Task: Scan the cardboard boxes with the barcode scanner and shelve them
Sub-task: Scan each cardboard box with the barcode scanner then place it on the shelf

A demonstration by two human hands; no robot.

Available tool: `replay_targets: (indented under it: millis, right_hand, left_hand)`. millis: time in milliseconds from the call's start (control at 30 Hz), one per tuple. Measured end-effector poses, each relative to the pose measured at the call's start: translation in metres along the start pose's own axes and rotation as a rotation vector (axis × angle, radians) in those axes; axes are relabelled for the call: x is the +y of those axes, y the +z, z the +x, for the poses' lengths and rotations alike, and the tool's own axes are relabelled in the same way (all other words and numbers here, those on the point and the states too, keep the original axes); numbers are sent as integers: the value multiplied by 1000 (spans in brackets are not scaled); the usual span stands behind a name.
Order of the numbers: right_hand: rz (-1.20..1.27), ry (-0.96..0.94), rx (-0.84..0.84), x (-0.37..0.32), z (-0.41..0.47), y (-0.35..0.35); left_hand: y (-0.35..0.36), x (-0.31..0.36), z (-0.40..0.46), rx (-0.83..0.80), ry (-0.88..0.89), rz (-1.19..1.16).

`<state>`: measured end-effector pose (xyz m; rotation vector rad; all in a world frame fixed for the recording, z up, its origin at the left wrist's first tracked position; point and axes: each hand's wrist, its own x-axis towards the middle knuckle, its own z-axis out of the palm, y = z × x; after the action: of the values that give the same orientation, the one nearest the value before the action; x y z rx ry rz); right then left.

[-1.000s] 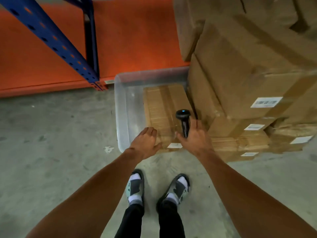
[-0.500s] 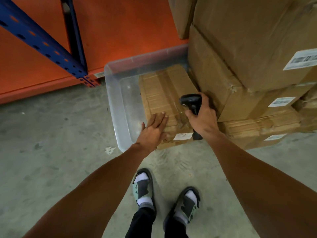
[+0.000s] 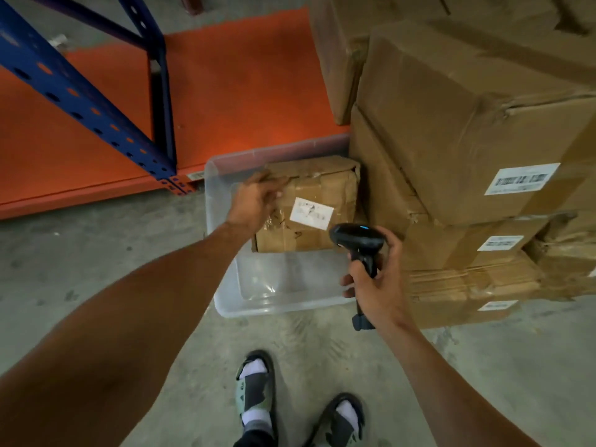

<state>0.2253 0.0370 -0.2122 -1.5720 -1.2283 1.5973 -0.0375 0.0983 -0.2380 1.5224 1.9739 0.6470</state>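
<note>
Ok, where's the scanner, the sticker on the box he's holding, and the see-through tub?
scanner (image 3: 358, 237), head view, top of its black head
sticker (image 3: 311, 213), head view, middle of the white label
tub (image 3: 283, 304), head view, near clear wall

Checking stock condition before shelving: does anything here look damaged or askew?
Yes. The cardboard box tipped up in the clear plastic bin by the left hand is crumpled, with wrinkled tape and a scuffed label. Boxes low in the stack look crushed.

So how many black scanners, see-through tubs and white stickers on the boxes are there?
Black barcode scanner: 1
Clear plastic tub: 1
White paper stickers on brown cardboard boxes: 4
Total: 6
</note>
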Motion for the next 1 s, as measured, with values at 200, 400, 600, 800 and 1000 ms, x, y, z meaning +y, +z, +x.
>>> replay_targets:
  millis: [200, 400, 600, 800, 1000]
  right_hand:
    - [-41, -102, 46, -22, 1, 34]
    - [-23, -31, 133, -28, 1, 47]
    - [-125, -74, 188, -26, 3, 48]
    - [-188, -125, 206, -29, 12, 56]
    - [-229, -133, 194, -33, 18, 65]
  left_hand:
    - [7, 7, 28, -301, 80, 483]
    - [1, -12, 24, -425, 64, 733]
    - [7, -19, 23, -384, 63, 634]
    - [6, -24, 22, -383, 76, 589]
    - [8, -29, 19, -345, 127, 618]
